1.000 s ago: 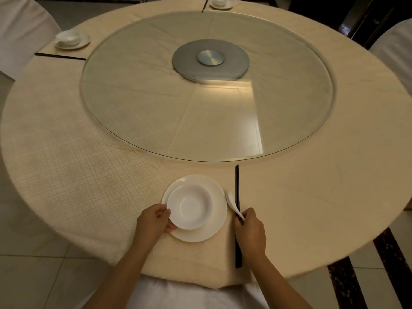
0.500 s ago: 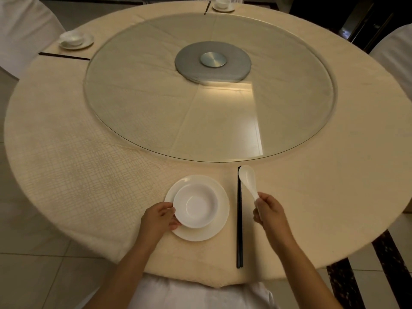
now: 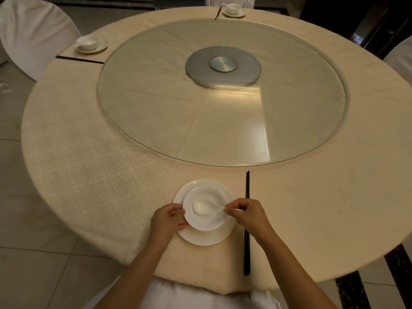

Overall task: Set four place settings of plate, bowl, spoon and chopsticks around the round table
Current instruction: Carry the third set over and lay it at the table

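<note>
A white plate [image 3: 201, 238] lies near the table's front edge with a white bowl [image 3: 209, 192] on it. My left hand [image 3: 167, 219] grips the bowl's left rim. My right hand [image 3: 247, 214] pinches the handle of a white spoon [image 3: 202, 206], whose scoop lies inside the bowl. A pair of dark chopsticks [image 3: 247, 221] lies straight on the cloth just right of the plate, partly hidden by my right wrist. Two other settings stand on the round table [image 3: 89, 175]: one at the far left [image 3: 90, 44] and one at the far edge [image 3: 234, 11], each with chopsticks beside it.
A large glass turntable [image 3: 223, 121] with a grey metal hub [image 3: 223, 66] fills the table's middle. White-covered chairs stand at the left [image 3: 33, 34], at the right [image 3: 399, 59] and just below me [image 3: 200, 297]. Tiled floor surrounds the table.
My right hand lifted the spoon from beside the chopsticks, swung it up and right, then brought it left into the bowl. My left hand stayed on the bowl's rim.
</note>
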### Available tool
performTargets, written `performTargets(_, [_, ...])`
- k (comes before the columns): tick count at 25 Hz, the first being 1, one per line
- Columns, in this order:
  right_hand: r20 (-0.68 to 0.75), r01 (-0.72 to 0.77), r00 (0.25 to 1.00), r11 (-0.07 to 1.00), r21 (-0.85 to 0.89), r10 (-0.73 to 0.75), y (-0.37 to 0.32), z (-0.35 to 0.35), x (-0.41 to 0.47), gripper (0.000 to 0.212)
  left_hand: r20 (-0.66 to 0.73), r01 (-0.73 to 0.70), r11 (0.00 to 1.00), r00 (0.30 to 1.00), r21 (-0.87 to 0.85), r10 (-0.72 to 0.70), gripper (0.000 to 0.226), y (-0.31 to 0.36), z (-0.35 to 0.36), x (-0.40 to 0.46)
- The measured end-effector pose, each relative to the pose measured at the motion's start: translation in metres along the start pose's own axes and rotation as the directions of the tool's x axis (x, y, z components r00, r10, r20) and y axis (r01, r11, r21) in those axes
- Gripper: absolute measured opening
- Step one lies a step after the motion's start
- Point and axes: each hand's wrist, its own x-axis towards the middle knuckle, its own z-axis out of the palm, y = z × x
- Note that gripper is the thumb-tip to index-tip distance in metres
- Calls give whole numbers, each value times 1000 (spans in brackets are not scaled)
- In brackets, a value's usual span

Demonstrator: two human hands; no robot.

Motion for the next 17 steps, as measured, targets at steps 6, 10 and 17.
performTargets(6, [-43,9,999,1000,-19,-10,6,-1,2,10,-5,8,1000,1000,-23,-8,15,-1,0,1])
performTargets(10, [-113,-7,994,1000,27,10,11,-7,0,18,-1,15,999,1000,-35,-15,16,-1,0,1])
performTargets(17, [-158,-9,987,1000,27,13,14,-6,-2,13,10,9,999,1000,-43,-8,20,2,-1,-2])
